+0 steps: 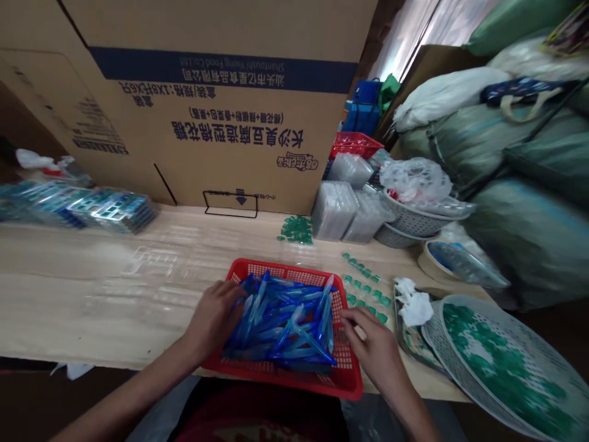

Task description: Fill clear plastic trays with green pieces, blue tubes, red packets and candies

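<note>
Head view: left hand (216, 314) reaches over the left rim of the red basket (294, 383), fingers loosely curled at the blue pieces (297, 334); whether they hold one, can't tell. Right hand (375, 339) is at the right rim, thumb and forefinger narrow, close together; a grip on rim or piece can't be confirmed. Blue pieces lie jumbled inside the basket, which sits at the bench's (92, 307) near edge, between the hands.

Step in hand, as judged: handling the basket or its pieces, both hands at its sides. Next move calls for either a firm hold on both rims, kept level, or a narrow pinch on one piece, leaving neighbours undisturbed.

Outward: green bits (367, 288) in rows just right of basket, green pile (297, 229) behind it, clear boxes (335, 212) beside pile. Sieve (515, 331) with more green far right. Blurred packs (122, 209) back left, carton (221, 166) behind.
</note>
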`<state>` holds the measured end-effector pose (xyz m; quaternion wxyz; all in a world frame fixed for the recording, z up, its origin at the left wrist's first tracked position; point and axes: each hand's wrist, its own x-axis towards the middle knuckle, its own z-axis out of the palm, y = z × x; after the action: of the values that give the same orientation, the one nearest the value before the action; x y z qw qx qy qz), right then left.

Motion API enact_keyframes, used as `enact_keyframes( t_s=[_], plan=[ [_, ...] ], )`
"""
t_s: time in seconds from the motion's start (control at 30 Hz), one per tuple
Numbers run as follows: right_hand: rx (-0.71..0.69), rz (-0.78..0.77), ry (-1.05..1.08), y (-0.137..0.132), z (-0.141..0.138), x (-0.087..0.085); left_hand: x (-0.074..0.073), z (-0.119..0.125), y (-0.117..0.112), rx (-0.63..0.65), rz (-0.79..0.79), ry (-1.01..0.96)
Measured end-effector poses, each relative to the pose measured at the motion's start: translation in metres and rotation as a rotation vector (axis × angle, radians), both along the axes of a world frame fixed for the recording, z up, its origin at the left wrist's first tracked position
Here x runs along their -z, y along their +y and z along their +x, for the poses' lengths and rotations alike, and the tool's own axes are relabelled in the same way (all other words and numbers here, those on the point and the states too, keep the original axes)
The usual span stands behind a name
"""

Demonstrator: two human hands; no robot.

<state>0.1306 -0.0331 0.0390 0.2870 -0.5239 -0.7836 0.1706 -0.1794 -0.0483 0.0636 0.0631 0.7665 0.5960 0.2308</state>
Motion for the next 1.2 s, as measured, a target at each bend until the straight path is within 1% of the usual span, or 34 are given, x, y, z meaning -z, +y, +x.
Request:
enact_keyframes(
  t_s=[0.03,0.07,0.1,0.17,0.23,0.27,0.33,0.4,0.43,0.47,0.5,0.53,0.57,0.6,0.67,0.73,0.77,0.83,0.9,0.97,1.07,1.13,1.2],
  plan=[
    [-0.124,-0.014,-0.096,0.006,-0.013,-0.005,-0.003,0.012,0.012,0.16,-0.033,0.088],
    [-0.238,-0.026,-0.207,0.011,-0.027,-0.009,-0.003,0.024,0.023,0.285,-0.051,0.165],
    [-0.329,-0.031,-0.326,0.014,-0.041,-0.01,-0.001,0.037,0.034,0.383,-0.074,0.225],
    [-0.436,-0.015,-0.531,0.015,-0.067,-0.008,0.008,0.056,0.05,0.501,-0.114,0.311],
    [-0.471,0.017,-0.634,0.013,-0.081,-0.005,0.018,0.065,0.057,0.543,-0.143,0.333],
    [-0.478,0.03,-0.644,0.012,-0.083,-0.004,0.02,0.065,0.06,0.547,-0.154,0.305],
    [-0.485,0.039,-0.618,0.013,-0.078,-0.003,0.019,0.058,0.066,0.52,-0.169,0.142],
    [-0.488,0.039,-0.581,0.015,-0.07,-0.002,0.009,0.048,0.082,0.419,-0.172,-0.08],
    [-0.499,0.042,-0.573,0.017,-0.067,-0.002,0.003,0.044,0.095,0.35,-0.172,-0.153],
    [-0.521,0.049,-0.574,0.018,-0.065,0.0,-0.003,0.042,0.112,0.28,-0.176,-0.167],
    [-0.545,0.062,-0.581,0.019,-0.066,0.001,-0.007,0.042,0.13,0.23,-0.189,-0.115],
    [-0.57,0.078,-0.593,0.019,-0.069,0.003,-0.01,0.045,0.15,0.2,-0.221,-0.01],
    [-0.594,0.093,-0.603,0.019,-0.072,0.005,-0.01,0.051,0.169,0.196,-0.263,0.114],
    [-0.613,0.108,-0.611,0.019,-0.077,0.006,-0.008,0.059,0.188,0.21,-0.285,0.168],
    [-0.613,0.125,-0.608,0.017,-0.082,0.005,0.003,0.08,0.219,0.242,-0.314,0.239],
    [-0.557,0.119,-0.545,0.016,-0.079,0.0,0.017,0.102,0.24,0.267,-0.327,0.278],
    [-0.511,0.108,-0.482,0.015,-0.073,-0.003,0.024,0.111,0.248,0.275,-0.333,0.298],
    [-0.402,0.075,-0.304,0.013,-0.053,-0.011,0.037,0.126,0.259,0.282,-0.344,0.331],
    [-0.291,0.045,-0.125,0.011,-0.026,-0.015,0.045,0.133,0.267,0.288,-0.352,0.352],
    [-0.131,0.018,0.0,0.013,0.004,-0.012,0.05,0.133,0.272,0.306,-0.352,0.363],
    [0.198,-0.013,0.078,0.027,0.046,0.002,0.052,0.127,0.275,0.37,-0.333,0.362],
    [0.372,-0.042,0.035,0.048,0.07,0.009,0.051,0.121,0.273,0.417,-0.312,0.355],
    [0.476,-0.069,-0.097,0.074,0.086,0.009,0.049,0.114,0.27,0.444,-0.292,0.351]
  ],
)
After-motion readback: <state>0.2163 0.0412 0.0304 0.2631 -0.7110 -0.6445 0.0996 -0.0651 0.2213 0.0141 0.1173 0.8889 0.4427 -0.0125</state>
